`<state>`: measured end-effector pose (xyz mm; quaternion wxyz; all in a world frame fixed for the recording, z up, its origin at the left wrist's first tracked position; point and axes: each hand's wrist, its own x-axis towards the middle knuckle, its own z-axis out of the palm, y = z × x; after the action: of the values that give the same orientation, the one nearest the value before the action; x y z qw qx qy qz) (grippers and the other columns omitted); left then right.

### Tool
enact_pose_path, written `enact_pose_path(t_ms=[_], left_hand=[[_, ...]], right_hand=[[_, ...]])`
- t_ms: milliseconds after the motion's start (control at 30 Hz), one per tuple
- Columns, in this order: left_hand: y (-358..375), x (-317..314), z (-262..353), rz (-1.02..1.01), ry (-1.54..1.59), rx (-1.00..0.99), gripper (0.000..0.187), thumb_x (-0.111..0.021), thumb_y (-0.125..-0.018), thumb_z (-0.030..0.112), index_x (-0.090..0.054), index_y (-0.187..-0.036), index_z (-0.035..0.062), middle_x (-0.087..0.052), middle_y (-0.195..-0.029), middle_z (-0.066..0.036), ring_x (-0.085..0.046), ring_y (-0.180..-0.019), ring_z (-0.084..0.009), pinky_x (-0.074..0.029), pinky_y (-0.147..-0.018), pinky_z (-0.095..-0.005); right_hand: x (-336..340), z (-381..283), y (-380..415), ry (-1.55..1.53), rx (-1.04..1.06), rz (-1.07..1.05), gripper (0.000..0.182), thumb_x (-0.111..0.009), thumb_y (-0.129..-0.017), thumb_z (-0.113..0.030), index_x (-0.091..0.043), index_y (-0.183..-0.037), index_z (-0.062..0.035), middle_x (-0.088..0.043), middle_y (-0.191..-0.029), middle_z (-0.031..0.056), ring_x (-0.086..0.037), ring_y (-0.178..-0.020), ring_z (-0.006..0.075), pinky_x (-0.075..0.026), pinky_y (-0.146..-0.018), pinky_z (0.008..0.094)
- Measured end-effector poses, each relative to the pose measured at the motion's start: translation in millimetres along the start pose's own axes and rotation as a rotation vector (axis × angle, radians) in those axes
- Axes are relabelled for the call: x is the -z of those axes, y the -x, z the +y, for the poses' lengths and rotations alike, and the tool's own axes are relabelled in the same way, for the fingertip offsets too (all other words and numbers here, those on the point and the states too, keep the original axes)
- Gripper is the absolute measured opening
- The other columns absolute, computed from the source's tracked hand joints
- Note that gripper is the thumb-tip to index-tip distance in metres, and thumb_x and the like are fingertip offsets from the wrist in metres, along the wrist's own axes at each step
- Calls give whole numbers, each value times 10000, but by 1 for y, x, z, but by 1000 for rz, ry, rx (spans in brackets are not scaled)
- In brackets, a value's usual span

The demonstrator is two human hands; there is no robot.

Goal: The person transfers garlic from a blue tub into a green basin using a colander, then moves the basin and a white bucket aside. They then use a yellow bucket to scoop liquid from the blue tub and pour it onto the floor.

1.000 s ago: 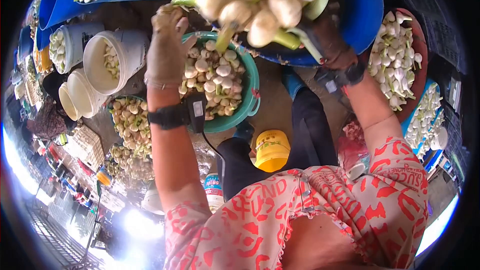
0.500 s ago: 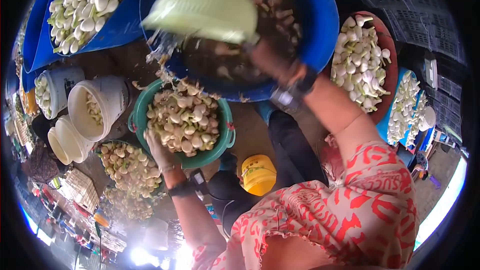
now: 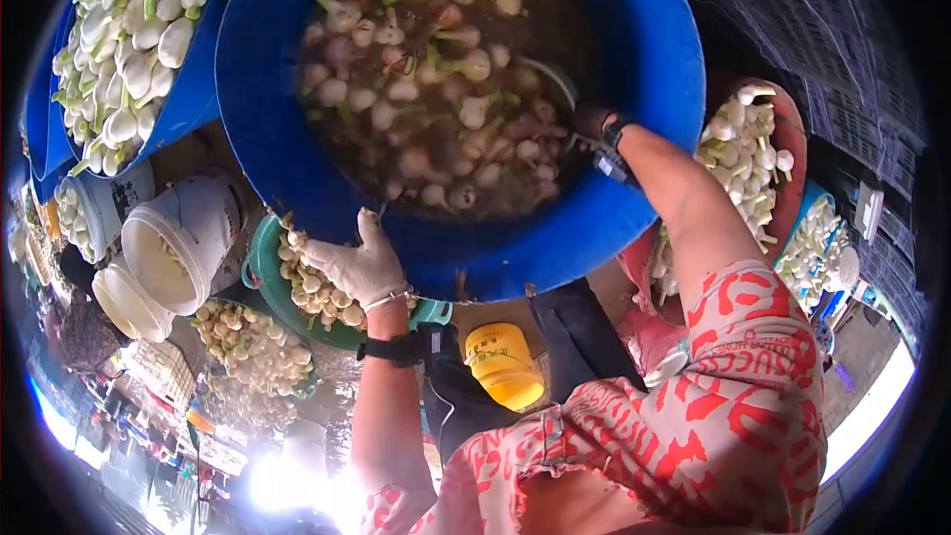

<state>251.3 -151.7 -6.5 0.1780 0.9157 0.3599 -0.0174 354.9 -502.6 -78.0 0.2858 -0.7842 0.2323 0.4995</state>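
A big blue tub (image 3: 466,272) in front of me holds murky water with garlic bulbs (image 3: 475,109) floating in it. My right hand (image 3: 594,125), in a dark glove, reaches down inside the tub's right side and grips a pale green bowl (image 3: 557,79). Most of that bowl is under the water; only a curved edge shows. My left hand (image 3: 355,263), in a whitish glove, is at the tub's near-left rim with thumb and fingers apart. Below it stands a green basket (image 3: 265,263) of garlic, partly covered by the hand and the tub.
A blue container (image 3: 198,69) of white garlic stands at upper left, with white buckets (image 3: 163,258) beneath it. On the right are a red basin (image 3: 790,139) and a blue tray, both holding garlic. A yellow bucket (image 3: 505,367) sits between my legs.
The pale green bowl went from above the tub, splashing water, down into the water on the right with my right hand. My left hand left the green basket's side for the tub rim.
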Motion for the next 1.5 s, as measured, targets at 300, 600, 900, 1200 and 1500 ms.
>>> enact_pose_path(t_ms=[300,600,900,1200,1500], left_hand=[[2,5,-1,14,147,-60,819,-676,-785,299,-228,-1334,-112,-371,-1297,-282,-387,-1196,-379,-288,-1026,-422],[4,9,-5,-34,82,39,823,-677,-779,358,-256,-1306,-114,-395,-1249,-296,-390,-1171,-418,-306,-1008,-433],[0,3,-12,-26,245,-90,987,-667,-769,428,-123,-1369,-136,-222,-1405,-326,-198,-1329,-435,-169,-1112,-428],[-54,139,-90,-804,1501,207,553,-453,-902,491,-383,-1345,168,-356,-1408,-89,-336,-1289,-265,-269,-1035,-454],[30,130,-267,-509,1505,726,624,-404,-886,543,-354,-1365,146,-370,-1393,-87,-319,-1298,-290,-226,-1032,-560]], right_hand=[[-98,-46,-38,-269,-49,-294,274,-607,-821,-288,-581,-1016,-98,-610,-630,47,-550,-436,129,-434,-374,252],[-128,-86,-16,-643,258,-381,215,-570,-862,-292,-608,-931,-91,-615,-638,31,-547,-454,104,-427,-393,217],[-93,-78,46,-665,452,-302,259,-506,-906,-247,-570,-1049,-40,-616,-720,66,-557,-506,123,-448,-417,230],[-142,-113,230,-677,635,-42,364,-618,-854,-275,-535,-1079,-1,-628,-865,87,-619,-670,120,-488,-471,208],[-294,-127,238,557,862,472,610,-590,-765,-111,-332,-1286,75,-608,-825,210,-626,-685,323,-494,-584,397]])
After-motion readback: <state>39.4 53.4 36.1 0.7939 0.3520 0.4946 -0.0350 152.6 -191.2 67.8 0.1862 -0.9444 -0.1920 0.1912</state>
